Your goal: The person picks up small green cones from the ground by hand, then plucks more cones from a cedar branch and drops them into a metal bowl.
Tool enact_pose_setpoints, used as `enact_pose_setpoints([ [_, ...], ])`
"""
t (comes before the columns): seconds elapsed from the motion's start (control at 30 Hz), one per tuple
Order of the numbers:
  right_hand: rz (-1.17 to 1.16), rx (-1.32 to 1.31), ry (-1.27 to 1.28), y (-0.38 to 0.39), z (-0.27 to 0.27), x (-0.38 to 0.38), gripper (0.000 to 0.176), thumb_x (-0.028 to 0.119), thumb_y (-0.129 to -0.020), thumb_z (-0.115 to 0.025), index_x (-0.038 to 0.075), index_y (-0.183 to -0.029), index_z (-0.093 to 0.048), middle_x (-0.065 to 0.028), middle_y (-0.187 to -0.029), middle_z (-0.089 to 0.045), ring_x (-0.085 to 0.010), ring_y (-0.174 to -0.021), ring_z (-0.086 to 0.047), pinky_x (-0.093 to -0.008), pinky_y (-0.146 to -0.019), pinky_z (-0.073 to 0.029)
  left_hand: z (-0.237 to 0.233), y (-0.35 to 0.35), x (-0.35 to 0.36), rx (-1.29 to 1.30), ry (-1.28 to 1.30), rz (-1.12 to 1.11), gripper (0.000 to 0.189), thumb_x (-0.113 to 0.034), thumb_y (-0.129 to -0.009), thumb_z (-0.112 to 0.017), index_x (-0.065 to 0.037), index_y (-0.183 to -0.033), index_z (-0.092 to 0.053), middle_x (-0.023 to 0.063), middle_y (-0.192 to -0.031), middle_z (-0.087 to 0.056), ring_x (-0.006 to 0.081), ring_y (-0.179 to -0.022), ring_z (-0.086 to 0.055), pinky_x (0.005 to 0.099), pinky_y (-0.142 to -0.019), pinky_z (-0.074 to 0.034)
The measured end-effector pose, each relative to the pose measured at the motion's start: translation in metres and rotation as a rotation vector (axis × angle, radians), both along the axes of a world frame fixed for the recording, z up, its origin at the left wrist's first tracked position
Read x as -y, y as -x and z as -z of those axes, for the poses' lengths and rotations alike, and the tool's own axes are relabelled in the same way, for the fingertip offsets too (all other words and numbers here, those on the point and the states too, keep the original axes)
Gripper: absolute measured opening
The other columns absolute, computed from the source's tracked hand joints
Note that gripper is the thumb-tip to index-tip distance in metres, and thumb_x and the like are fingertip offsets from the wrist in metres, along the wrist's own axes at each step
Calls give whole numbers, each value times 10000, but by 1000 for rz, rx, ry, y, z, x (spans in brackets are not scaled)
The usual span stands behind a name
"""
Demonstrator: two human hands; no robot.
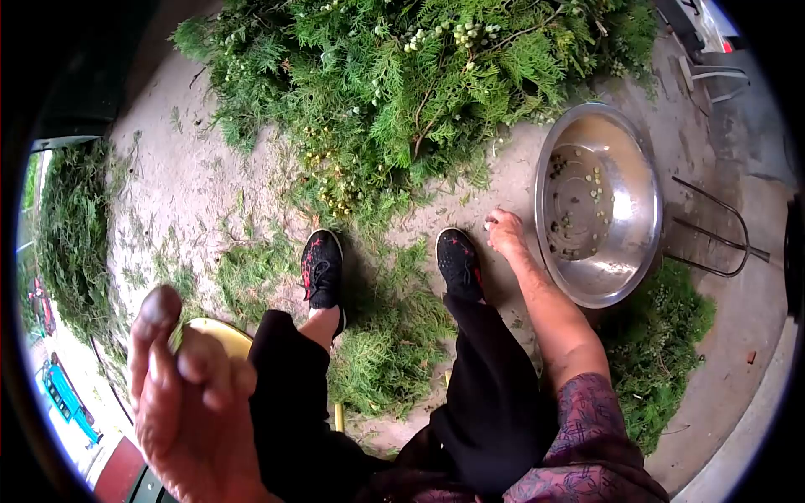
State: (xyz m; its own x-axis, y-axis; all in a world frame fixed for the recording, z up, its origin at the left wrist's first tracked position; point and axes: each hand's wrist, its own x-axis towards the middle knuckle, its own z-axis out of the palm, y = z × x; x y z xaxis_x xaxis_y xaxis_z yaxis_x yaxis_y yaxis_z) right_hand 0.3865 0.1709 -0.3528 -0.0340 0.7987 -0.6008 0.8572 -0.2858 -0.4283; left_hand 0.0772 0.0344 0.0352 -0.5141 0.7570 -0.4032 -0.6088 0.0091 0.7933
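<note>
My left hand [197,394] is raised close to the camera at the lower left, fingers curled and pressed together. A sliver of green shows between them, too small to name. My right hand [506,232] reaches over the floor just left of the steel basin [579,285], its fingers pinched. Something small and pale shows at its fingertips, and I cannot make out what it is. Several small green and dark cones [597,178] lie scattered in the basin. Ahead is a large heap of green conifer branches [394,92] with pale cones on them.
Loose sprigs [390,360] litter the floor between my black shoes [322,267]. More cut greenery [658,344] lies below the basin, and another pile [75,226] is at the far left. A metal loop frame [742,243] stands right of the basin. A yellow seat [220,335] shows behind my left hand.
</note>
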Motion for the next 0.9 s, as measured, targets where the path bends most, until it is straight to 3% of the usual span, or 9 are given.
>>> enact_pose_setpoints([
  [0.1, -99, 92, -209, 3, 25, 7, 165, 132, -738, -643, 28, -858, -600, -171, -845, -609, -345, -899, -561, -411, -787, -458, 6, 10, 7, 11, -43, -63, 486, -54, -850, -505, 53, -1281, -310, 35, -807, -436, 109, -645, -376, 251, -568, -343],
  [0.17, -136, 81, -218, 1, 43, 11, 153, 113, -721, -644, 42, -850, -603, -163, -827, -608, -332, -868, -568, -400, -756, -463, -2, 33, 7, 329, 5, 156, 350, -158, -746, -638, 6, -1047, -563, 148, -1023, -581, 238, -975, -541, 337, -860, -420],
  [0.23, -176, 74, -232, 1, 51, 10, 148, 93, -704, -644, 55, -843, -607, -154, -808, -607, -320, -838, -575, -390, -724, -467, -3, 35, 3, 341, 35, 139, 257, -179, -821, -517, -33, -1033, -531, 97, -957, -541, 199, -878, -479, 339, -800, -371],
  [0.33, 129, -110, -393, 29, 44, -13, 157, 61, -692, -624, 72, -847, -613, -144, -769, -599, -310, -804, -574, -381, -702, -468, -5, 37, 1, 353, 69, 101, 203, -210, -933, -335, -93, -1011, -482, 21, -860, -481, 141, -732, -386, 342, -709, -298],
  [0.43, 5, -138, -621, 53, 43, -47, 173, 46, -689, -624, 66, -860, -605, -165, -808, -577, -331, -806, -567, -394, -707, -465, -10, 42, 0, 350, 166, 43, 183, -218, -901, -385, -116, -976, -517, 15, -828, -492, 154, -746, -425, 374, -735, -332],
  [0.53, -108, -131, -637, 71, 51, -61, 219, 32, -692, -633, 57, -907, -600, -147, -846, -592, -304, -740, -582, -359, -700, -478, -7, 41, 2, 229, 168, 59, 188, -207, -883, -436, -99, -1014, -515, 18, -792, -496, 149, -700, -431, 347, -671, -341],
  [0.63, -124, -48, -481, 73, 51, -65, 237, 19, -662, -650, 34, -887, -575, -183, -910, -559, -371, -828, -549, -414, -745, -459, -3, 39, 5, 127, 176, 68, 222, -197, -865, -488, -81, -1053, -513, 20, -756, -499, 144, -654, -438, 319, -607, -350],
  [0.77, 189, -282, -419, 72, 50, -62, 139, 55, -685, -613, 35, -822, -610, -139, -766, -607, -287, -732, -587, -368, -675, -478, 4, 39, 7, 14, 174, 76, 296, -184, -841, -557, -58, -1104, -510, 23, -707, -504, 138, -593, -447, 283, -521, -362],
  [0.9, 62, -300, -488, 94, 37, -50, 132, 73, -680, -661, 45, -792, -597, -121, -772, -599, -264, -684, -589, -351, -652, -483, 6, 37, 4, -40, 143, 108, 289, -143, -845, -559, -41, -1112, -521, 28, -680, -508, 136, -557, -452, 269, -480, -367],
])
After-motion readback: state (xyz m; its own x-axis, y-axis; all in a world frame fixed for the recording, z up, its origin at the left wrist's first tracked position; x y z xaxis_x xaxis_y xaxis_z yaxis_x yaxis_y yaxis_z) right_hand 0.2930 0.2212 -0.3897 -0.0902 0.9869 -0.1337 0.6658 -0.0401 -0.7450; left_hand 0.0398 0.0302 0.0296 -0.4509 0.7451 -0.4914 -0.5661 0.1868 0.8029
